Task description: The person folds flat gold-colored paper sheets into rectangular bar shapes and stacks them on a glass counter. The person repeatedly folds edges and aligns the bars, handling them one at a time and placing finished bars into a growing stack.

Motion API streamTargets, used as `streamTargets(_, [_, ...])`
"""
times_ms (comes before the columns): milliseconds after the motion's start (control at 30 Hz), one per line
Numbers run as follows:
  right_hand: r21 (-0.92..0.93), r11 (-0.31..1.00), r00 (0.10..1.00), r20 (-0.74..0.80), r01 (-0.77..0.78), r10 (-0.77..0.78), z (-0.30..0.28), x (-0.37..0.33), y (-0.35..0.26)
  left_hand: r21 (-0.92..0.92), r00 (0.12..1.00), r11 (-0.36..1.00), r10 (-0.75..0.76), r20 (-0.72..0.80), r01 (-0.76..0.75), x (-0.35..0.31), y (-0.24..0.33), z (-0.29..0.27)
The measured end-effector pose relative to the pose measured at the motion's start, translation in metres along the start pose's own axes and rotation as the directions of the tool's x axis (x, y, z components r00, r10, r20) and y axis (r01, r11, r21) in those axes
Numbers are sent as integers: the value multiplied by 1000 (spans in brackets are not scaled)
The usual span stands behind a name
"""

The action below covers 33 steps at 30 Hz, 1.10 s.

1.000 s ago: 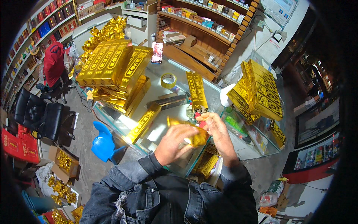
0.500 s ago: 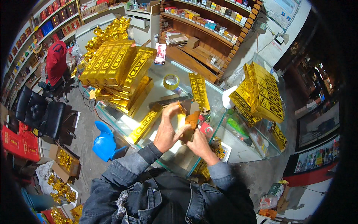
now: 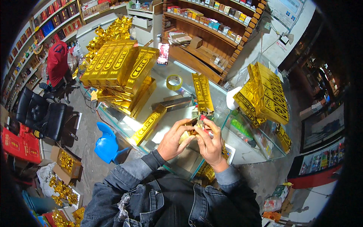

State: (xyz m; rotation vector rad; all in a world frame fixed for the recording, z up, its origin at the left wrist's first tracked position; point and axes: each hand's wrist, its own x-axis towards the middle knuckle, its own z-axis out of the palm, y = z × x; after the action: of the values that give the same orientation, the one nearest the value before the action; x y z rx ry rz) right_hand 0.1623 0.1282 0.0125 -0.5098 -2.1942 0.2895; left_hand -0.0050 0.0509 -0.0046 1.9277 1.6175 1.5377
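Between the fingertips of both hands is a small folded piece of gold paper, partly covered by the fingers. My left hand pinches it from the left. My right hand grips it from the right, fingers bent. Beyond them a long gold box lies slanted on the glass counter, by a dark flat strip. Another gold box stretches away past my right hand. A roll of yellowish tape rests behind the strip.
Gold boxes are stacked at the left, before a heap of folded gold foil; more gold boxes are piled right. A lit phone stands at the back. A blue stool and black chair stand left.
The gold paper, earlier standing taller between my hands, is now lower and more compact. My right hand has risen and turned toward the left hand's fingertips. The dark strip is less covered.
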Motion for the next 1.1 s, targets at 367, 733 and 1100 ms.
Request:
streamTargets(367, [438,819,926,109,-371,361,-14,12,5,79,977,974,211,2,-211,2,4,2])
streamTargets(733, [624,389,733,532,-678,423,-16,21,8,-10,993,996,86,-81,-87,-8,8,11])
streamTargets(1100, [513,455,684,512,-728,519,-10,14,16,-45,997,996,-76,6,77,-15,-6,20])
